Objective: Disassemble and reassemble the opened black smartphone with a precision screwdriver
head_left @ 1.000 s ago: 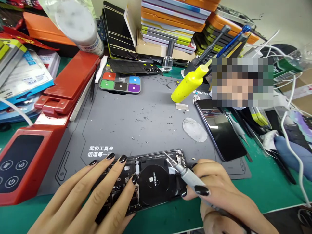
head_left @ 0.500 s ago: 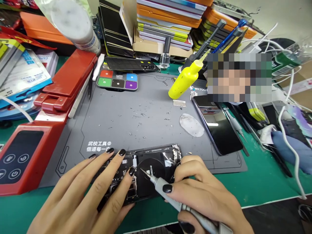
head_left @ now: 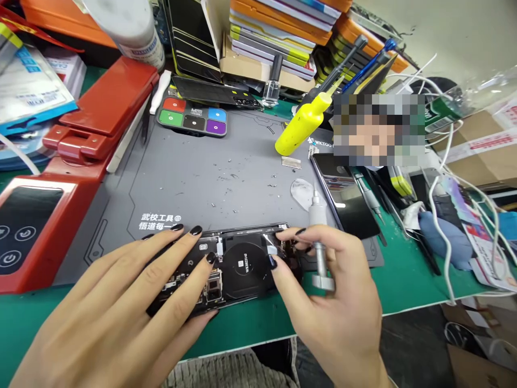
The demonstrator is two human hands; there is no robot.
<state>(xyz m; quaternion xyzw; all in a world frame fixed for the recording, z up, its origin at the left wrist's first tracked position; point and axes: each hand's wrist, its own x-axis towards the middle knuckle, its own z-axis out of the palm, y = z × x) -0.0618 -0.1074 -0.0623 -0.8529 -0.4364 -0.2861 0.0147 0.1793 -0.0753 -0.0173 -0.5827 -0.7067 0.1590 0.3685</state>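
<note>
An opened phone (head_left: 243, 265) with its inner parts showing lies near the front edge of the grey mat (head_left: 194, 178). My left hand (head_left: 141, 291) rests spread over the phone's left part, its fingertips on the frame and inner parts. At the phone's right end, my right hand (head_left: 335, 285) touches the phone with thumb and index fingertip. A grey metal pen-like tool (head_left: 320, 237) is held between the fingers of my right hand, tip pointing up and away from the phone. The lower fingers of that hand are partly hidden.
Behind the phone stand a yellow bottle (head_left: 301, 126) and a colour-marked tray (head_left: 193, 117). A dark phone (head_left: 349, 199) lies to the right, a red device (head_left: 81, 161) to the left. Stacked boxes (head_left: 278, 32) line the back. Small black scraps dot the mat.
My right hand has swung the tool's tip away from the phone to point upward, and its thumb and index now touch the phone's right end. The view has shifted slightly right.
</note>
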